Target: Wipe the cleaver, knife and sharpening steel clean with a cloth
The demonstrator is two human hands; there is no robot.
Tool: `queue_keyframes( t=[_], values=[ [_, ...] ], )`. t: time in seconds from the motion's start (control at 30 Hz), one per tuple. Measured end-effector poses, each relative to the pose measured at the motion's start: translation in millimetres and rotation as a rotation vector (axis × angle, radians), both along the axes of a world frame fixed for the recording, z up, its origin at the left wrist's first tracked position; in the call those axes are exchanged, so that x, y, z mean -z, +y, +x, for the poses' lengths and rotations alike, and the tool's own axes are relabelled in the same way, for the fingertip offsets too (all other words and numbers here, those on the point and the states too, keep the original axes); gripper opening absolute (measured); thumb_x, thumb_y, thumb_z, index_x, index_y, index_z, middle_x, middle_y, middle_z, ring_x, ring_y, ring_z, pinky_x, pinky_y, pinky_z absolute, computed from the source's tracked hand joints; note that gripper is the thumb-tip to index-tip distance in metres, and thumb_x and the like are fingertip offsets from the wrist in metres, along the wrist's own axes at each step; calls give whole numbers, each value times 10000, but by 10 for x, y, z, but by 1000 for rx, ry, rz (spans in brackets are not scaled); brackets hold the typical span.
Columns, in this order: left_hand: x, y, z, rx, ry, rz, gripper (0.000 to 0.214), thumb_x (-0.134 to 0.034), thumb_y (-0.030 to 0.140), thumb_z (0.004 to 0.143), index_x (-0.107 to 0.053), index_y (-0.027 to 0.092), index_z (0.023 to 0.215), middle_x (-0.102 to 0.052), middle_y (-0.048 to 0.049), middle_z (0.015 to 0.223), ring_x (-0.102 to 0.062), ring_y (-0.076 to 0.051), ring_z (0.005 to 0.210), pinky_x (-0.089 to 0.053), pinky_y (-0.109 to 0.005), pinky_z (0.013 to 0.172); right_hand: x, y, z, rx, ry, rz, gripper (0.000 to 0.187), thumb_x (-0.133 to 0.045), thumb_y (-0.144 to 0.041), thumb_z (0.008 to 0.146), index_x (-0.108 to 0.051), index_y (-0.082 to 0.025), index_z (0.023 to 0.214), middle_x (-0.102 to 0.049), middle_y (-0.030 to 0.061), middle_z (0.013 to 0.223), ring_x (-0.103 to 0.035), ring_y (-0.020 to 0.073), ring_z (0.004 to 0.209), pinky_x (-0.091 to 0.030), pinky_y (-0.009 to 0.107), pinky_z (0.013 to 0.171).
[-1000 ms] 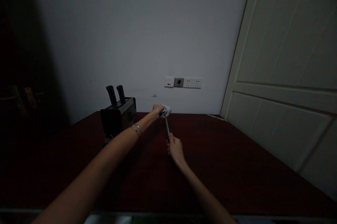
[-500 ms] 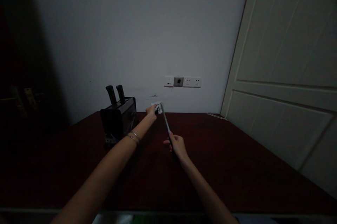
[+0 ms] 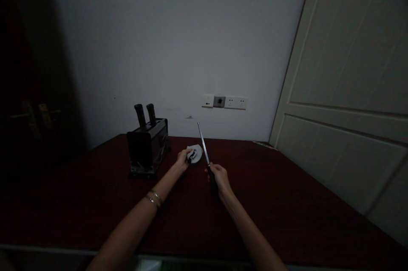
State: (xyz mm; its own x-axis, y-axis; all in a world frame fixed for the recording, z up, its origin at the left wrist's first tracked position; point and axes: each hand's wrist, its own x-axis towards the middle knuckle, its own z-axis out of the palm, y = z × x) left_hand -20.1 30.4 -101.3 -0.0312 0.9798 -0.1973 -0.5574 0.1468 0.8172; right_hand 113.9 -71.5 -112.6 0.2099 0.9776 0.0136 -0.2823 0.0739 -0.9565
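My right hand [image 3: 219, 179] is closed round the black handle of a knife [image 3: 204, 144]. Its long, narrow blade points up and away, toward the wall. Bunched in the fingers of my left hand [image 3: 183, 159] is a white cloth [image 3: 196, 153] with a dark patch, possibly a tissue. The cloth is just left of the blade, with a small gap between them. Farther left stands a dark knife block [image 3: 148, 148], with two black handles [image 3: 145, 115] sticking up from its top.
The dark red tabletop [image 3: 270, 203] runs back to a pale wall [image 3: 178, 41] with a row of sockets [image 3: 236, 102]. A thin flat strip [image 3: 264, 145] lies at the table's back right corner. A white panelled door [image 3: 347, 92] borders the right side.
My left hand and the cloth have come back toward me from the blade's tip, leaving the blade bare. The right hand keeps its hold on the knife. The view has shifted slightly.
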Motion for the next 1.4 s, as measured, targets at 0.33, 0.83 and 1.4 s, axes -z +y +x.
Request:
queue_keyframes(
  t=[0.33,0.83,1.4],
  values=[
    [11,-365,-83,487,73,188,150,-669,149,627,-636,44,729,-643,-106,660,-597,-165,544,-455,-248,569,30,-3,-36,47,1,66,391,-724,-443,532,-496,-164,685,-590,-21,551,-506,88,376,-450,221,353],
    [57,-436,229,424,254,295,201,-755,180,519,-648,68,649,-602,-59,562,-506,-106,445,-365,-206,431,228,135,-54,124,-82,147,378,-710,-408,514,-465,-183,691,-536,-50,459,-500,110,347,-402,215,338],
    [-387,-73,644,117,348,195,191,-636,60,655,-568,85,478,-522,-28,416,-463,-98,377,-316,-202,383,175,96,-46,263,-104,167,367,-639,-491,622,-416,-215,715,-483,-68,465,-450,94,359,-331,203,340]
  ],
)
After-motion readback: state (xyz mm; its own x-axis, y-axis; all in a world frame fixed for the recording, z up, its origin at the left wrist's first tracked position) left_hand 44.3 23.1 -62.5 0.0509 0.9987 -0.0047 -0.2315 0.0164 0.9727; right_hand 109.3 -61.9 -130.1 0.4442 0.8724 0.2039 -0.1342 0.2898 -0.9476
